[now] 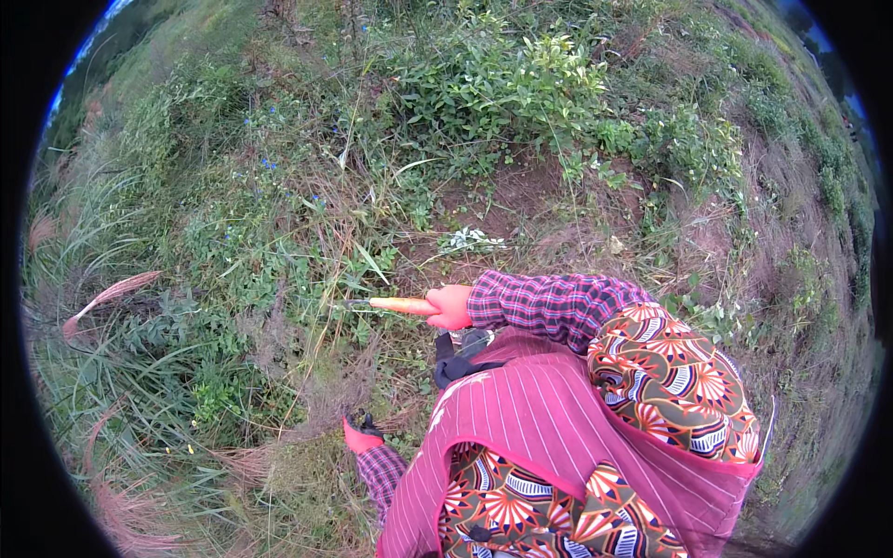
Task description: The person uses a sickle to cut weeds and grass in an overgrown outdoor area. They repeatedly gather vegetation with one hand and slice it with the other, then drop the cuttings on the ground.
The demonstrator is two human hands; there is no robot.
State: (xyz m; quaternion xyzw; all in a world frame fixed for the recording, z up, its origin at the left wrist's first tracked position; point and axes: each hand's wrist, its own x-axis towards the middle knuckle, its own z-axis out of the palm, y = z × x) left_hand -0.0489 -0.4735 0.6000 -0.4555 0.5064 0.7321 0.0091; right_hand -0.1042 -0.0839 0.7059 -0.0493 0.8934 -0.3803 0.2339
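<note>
My right hand (451,307), in a red glove, is closed around the orange-yellow handle (404,305) of a hand tool that points left. Its dark, thin working end lies among the weeds, too blurred to name. Lower down, my left hand (363,433) wears a red glove with dark fingers. Dry, feathery grass stems (342,390) stand right beside it and seem to run into its fingers; whether it grips them I cannot tell. Checked purple sleeves and a striped magenta apron (530,390) cover my arms and front.
A leafy green shrub (502,91) grows ahead, with bare brown soil (513,199) below it. Long grass (118,363) with a pinkish seed head (115,293) stands at left. My shoe (476,342) shows just below the right hand.
</note>
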